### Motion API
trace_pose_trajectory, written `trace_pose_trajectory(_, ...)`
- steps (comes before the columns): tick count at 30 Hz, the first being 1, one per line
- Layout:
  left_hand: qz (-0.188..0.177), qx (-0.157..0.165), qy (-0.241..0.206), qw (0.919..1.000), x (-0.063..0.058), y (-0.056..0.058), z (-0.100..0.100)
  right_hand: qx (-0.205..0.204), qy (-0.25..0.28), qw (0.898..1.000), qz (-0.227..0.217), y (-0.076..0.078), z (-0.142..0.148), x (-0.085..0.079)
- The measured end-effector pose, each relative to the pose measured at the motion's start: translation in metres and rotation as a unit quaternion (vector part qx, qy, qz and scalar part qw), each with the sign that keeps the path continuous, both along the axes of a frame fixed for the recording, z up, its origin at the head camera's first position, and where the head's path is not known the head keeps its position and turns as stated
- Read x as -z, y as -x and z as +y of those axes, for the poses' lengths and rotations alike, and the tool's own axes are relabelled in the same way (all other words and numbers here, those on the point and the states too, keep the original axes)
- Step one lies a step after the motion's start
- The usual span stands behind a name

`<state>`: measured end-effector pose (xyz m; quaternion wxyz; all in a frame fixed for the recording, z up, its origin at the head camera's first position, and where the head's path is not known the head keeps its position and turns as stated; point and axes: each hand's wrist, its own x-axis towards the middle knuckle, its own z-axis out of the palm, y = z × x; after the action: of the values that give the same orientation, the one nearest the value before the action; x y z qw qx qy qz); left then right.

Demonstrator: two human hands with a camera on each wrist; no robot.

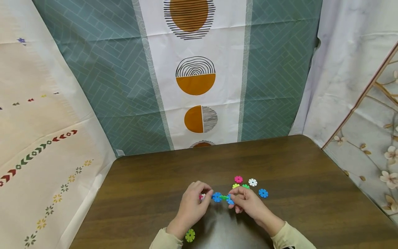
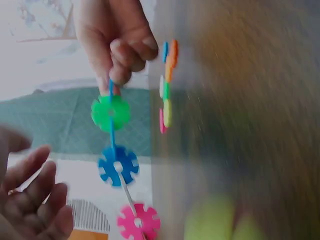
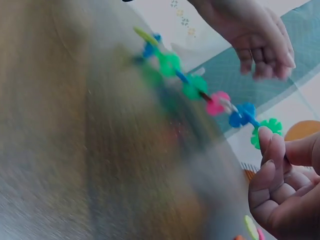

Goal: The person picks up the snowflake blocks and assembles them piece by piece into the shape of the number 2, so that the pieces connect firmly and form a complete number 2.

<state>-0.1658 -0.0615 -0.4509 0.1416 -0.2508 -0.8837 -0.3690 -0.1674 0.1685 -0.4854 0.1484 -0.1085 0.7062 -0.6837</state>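
A chain of slotted plastic snowflake discs hangs from my right hand, whose thumb and fingers pinch the blue disc at its end. Next to that come a green disc, a blue disc and a pink disc. In the right wrist view the chain runs on through more green and blue discs to a yellow-green disc at the far end. My left hand is beside the chain, apart from it, with fingers loosely bent and nothing held.
Loose discs lie on the brown wooden table beyond my right hand: pink, white, yellow, green and blue. An orange disc shows in the left wrist view. Patterned cloths hang behind the table.
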Motion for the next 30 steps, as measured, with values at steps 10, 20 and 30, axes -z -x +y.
trace_pose_trajectory(10, -0.368, 0.05, -0.091, 0.924, 0.018, -0.016, 0.018, 0.003, 0.041, 0.999, -0.02, -0.01, -0.008, 0.001)
trace_pose_trajectory(20, -0.43, 0.016, -0.339, 0.8369, 0.039, -0.015, 0.031, -0.008, 0.023, 1.0, 0.008, -0.019, -0.022, 0.011)
trace_pose_trajectory(30, -0.412, 0.028, -0.358, 0.8375, 0.038, -0.016, 0.029, -0.019, -0.055, 0.997, 0.045, -0.02, -0.026, 0.013)
